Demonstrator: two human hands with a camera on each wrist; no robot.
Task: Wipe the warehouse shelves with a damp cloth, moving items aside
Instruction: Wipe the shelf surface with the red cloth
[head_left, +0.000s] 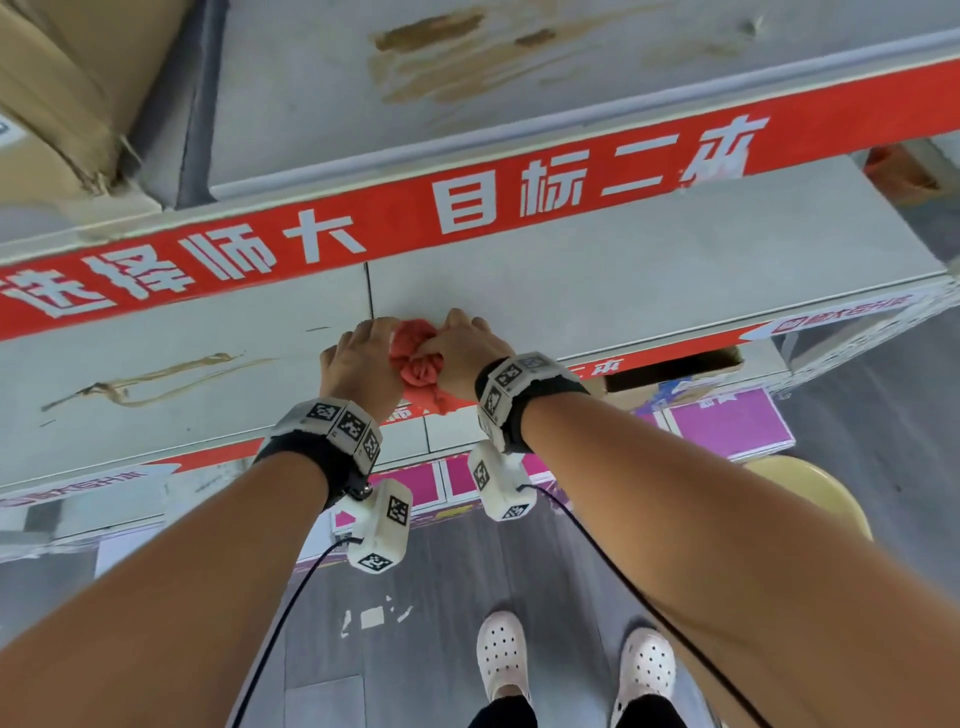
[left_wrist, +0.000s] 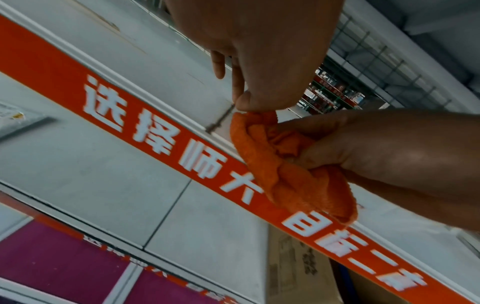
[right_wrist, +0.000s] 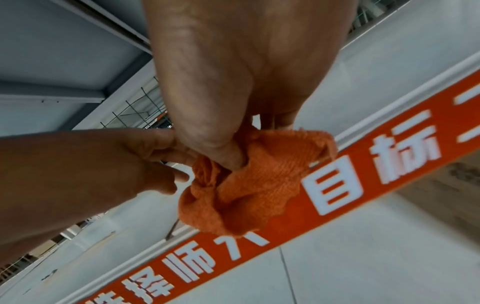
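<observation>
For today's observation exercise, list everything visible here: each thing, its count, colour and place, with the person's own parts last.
Crumpled orange-red terry cloth: one, held between both hands above the shelf.
Pale grey metal shelf board: one, directly under the hands; brownish streak marks at its left.
Red banner strip with white characters: one, along the front edge of the shelf above.
Brown cardboard box: one, upper left.
Magenta cartons: several, on the lower shelf.
Round yellow stool: one, right, on the floor.
White perforated clogs: two, on the grey floor.
Left hand: grips the cloth.
Right hand: grips the cloth.
</observation>
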